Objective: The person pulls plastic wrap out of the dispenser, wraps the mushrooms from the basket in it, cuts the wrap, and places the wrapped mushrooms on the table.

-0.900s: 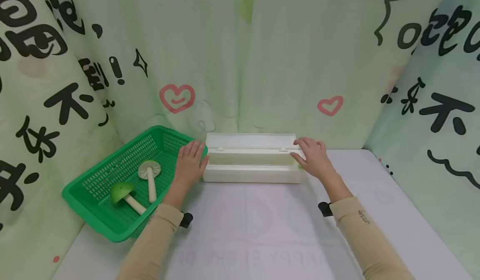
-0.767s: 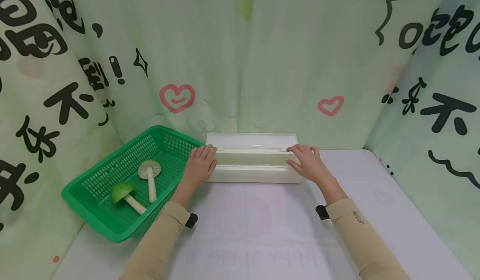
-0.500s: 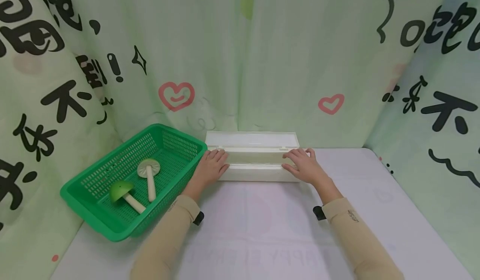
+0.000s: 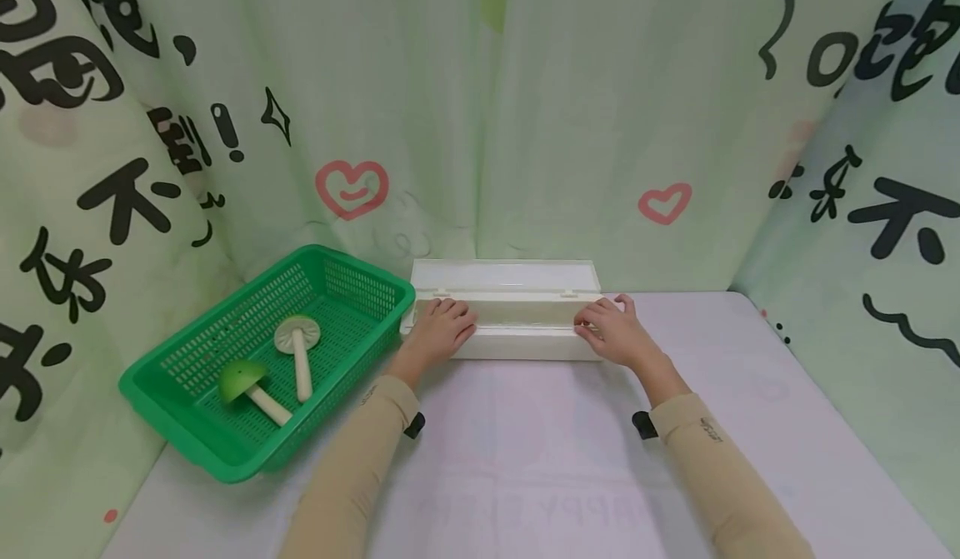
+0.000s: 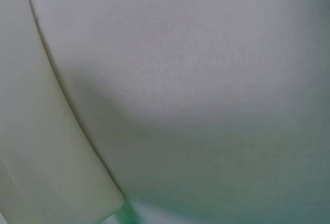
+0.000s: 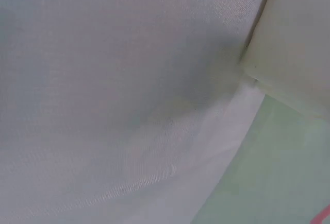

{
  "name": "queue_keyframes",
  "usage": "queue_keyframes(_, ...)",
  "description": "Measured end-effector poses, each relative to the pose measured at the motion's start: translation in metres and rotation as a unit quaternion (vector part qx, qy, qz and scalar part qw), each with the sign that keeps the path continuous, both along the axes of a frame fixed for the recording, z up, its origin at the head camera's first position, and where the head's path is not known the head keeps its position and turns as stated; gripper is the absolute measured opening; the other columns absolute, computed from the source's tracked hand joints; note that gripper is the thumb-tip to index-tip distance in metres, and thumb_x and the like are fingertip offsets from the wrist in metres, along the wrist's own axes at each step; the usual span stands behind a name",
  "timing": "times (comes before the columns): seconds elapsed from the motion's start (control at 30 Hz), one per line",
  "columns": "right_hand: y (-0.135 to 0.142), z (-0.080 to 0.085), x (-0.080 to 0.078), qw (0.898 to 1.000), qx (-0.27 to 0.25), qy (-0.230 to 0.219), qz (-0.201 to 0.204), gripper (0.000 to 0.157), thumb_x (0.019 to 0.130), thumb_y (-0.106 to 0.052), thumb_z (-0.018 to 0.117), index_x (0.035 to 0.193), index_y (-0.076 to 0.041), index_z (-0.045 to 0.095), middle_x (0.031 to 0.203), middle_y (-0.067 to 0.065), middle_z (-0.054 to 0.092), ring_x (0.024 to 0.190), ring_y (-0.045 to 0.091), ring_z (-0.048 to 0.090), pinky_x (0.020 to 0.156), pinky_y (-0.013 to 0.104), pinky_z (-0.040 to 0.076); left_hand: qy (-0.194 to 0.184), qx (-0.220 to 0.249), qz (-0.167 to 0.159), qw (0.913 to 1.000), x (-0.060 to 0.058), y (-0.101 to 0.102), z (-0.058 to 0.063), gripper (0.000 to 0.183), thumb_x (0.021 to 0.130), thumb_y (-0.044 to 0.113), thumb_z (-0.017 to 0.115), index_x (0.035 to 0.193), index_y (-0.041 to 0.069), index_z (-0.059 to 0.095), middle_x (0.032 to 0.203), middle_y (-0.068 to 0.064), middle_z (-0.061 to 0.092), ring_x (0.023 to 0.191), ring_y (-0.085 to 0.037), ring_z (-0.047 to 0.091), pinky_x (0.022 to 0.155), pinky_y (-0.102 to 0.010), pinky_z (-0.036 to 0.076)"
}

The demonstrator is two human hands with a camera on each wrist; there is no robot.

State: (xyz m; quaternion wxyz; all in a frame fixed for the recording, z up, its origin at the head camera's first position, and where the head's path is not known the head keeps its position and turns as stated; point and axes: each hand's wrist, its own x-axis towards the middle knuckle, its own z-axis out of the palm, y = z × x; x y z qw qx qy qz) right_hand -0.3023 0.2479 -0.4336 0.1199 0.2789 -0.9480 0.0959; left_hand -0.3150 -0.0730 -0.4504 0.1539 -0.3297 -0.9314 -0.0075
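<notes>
A long white box [image 4: 525,347] stands near the back of the table, its hinged lid [image 4: 504,275] raised behind it. My left hand [image 4: 438,332] lies over the box's left part, fingers reaching across the front rim and thumb in front. At the right end my right hand [image 4: 618,334] has bent fingers, with thumb and fingertips drawn together at the front rim. Pale box walls also show in the left wrist view, as a side panel [image 5: 46,131], and in the right wrist view, as a corner [image 6: 294,44]. Neither wrist view shows fingers.
To the left, a green plastic basket [image 4: 247,459] holds two toy mushrooms, one with its green cap [image 4: 242,378] showing, the other with its pale underside [image 4: 297,336] up. A printed light-green curtain [image 4: 555,126] hangs close behind the box. White cloth [image 4: 525,459] covers the table.
My left hand has slid right from the basket's edge onto the box. The right hand has moved slightly lower and its fingers have drawn together. The basket and mushrooms stay put.
</notes>
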Motion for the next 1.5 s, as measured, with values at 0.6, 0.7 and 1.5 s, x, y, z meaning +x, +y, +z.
queue_keyframes(0.6,0.009,0.004,-0.002,0.999,-0.031,0.036,0.010,0.007,0.082,-0.018,0.067,0.079,-0.012,0.067,0.078,-0.003,0.062,0.082,0.021,0.051,0.089,0.055,0.021,0.070,0.068,0.029,0.9948,0.002,-0.008,-0.006,0.010,0.096,0.017,0.045,0.095,0.011,0.054,0.099,-0.004,0.054,0.099,-0.023,0.049,0.090,-0.038,0.036)
queue_keyframes(0.7,0.008,0.004,-0.002,0.998,-0.034,0.057,0.019,0.005,0.081,-0.014,0.068,0.079,-0.009,0.067,0.078,-0.002,0.063,0.080,0.020,0.052,0.087,0.054,0.023,0.088,0.051,0.037,0.9942,0.003,-0.010,-0.006,0.010,0.095,0.017,0.045,0.095,0.011,0.053,0.099,-0.004,0.053,0.098,-0.022,0.049,0.089,-0.037,0.036)
queue_keyframes(1.5,0.002,0.002,-0.001,0.975,-0.042,0.214,0.053,0.013,0.078,-0.003,0.067,0.086,-0.006,0.057,0.080,0.006,0.055,0.077,0.026,0.049,0.078,0.049,0.032,0.180,-0.016,0.064,0.9816,0.007,-0.017,-0.001,0.011,0.090,0.017,0.053,0.098,0.010,0.049,0.098,-0.005,0.050,0.096,-0.022,0.049,0.091,-0.039,0.038)
